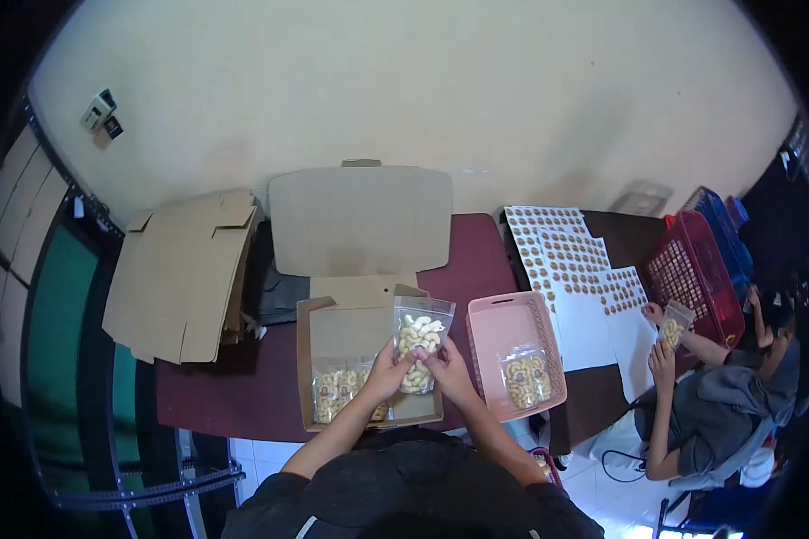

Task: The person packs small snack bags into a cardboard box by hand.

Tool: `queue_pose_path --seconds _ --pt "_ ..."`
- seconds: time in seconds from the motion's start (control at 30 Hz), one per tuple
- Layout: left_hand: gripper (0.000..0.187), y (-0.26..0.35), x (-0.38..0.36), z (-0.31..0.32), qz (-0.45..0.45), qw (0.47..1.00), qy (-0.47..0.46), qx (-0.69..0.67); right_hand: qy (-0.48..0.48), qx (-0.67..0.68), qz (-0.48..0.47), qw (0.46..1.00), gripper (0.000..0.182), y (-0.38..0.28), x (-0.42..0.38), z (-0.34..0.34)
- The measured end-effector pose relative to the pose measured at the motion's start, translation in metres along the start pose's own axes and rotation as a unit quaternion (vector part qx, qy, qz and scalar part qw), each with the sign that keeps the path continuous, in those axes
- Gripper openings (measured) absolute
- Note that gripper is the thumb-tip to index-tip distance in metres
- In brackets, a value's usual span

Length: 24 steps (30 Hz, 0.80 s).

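Observation:
A clear zip bag of cashew nuts (419,331) is held up in front of me, over the right part of an open cardboard box (346,328). My left hand (388,374) grips its lower left side, and my right hand (451,370) grips its lower right side. Both thumbs press on the front of the bag. Inside the box, several packed bags (337,388) with brown stickers lie along the near side, partly hidden by my left forearm. To the right stands a pink plastic basket (490,331) with labelled bags of nuts (527,377) in it.
Flattened cardboard boxes (184,278) are stacked at left. Sticker sheets (570,260) lie on a dark table at right, near a red basket (687,269) and a blue basket (723,234). A seated co-worker (719,413) at right holds a small bag of nuts (676,325).

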State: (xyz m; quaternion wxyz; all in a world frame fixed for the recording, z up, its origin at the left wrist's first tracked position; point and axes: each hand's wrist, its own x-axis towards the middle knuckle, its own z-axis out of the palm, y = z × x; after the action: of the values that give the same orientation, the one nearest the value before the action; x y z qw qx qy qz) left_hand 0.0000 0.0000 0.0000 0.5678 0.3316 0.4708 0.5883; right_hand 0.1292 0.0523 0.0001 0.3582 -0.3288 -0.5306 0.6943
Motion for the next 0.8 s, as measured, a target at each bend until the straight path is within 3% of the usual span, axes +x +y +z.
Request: queue_pose_path --seconds 0.07,0.1,0.2,0.33,0.4,0.57,0.67,0.77,0.8 --pt "0.038 -0.008 -0.006 0.010 0.063 0.997 0.028 -0.017 -0.037 0.020 0.016 0.999 0.035 -0.011 -0.002 0.000" --pt "0.038 0.010 -0.004 -0.024 0.081 0.996 0.033 -0.006 -0.051 0.024 0.000 0.998 0.035 -0.010 0.017 0.034" --pt "0.035 0.018 -0.031 -0.039 0.070 0.995 0.065 0.042 -0.074 0.022 0.045 0.996 0.027 -0.023 0.003 0.057" --pt "0.035 0.020 -0.041 -0.050 0.093 0.993 0.065 0.044 -0.111 0.010 0.052 0.992 0.029 -0.020 0.006 0.062" --pt "0.039 0.023 -0.044 -0.054 0.084 0.993 0.084 0.026 -0.151 0.049 0.102 0.982 0.029 -0.020 0.008 0.064" --pt "0.042 0.025 -0.045 -0.064 0.056 0.995 0.088 0.011 -0.161 0.113 0.124 0.973 0.039 -0.011 0.013 0.070" --pt "0.039 0.036 -0.048 -0.058 0.129 0.983 0.102 0.086 -0.125 0.010 0.063 0.990 0.042 -0.022 0.009 0.085" --pt "0.036 0.029 -0.046 -0.067 0.148 0.972 0.130 0.127 -0.135 0.012 0.066 0.989 0.036 -0.017 0.014 0.089" --pt "0.038 0.037 -0.050 -0.065 0.095 0.986 0.110 0.076 -0.136 0.004 0.073 0.988 0.036 -0.018 0.014 0.091"
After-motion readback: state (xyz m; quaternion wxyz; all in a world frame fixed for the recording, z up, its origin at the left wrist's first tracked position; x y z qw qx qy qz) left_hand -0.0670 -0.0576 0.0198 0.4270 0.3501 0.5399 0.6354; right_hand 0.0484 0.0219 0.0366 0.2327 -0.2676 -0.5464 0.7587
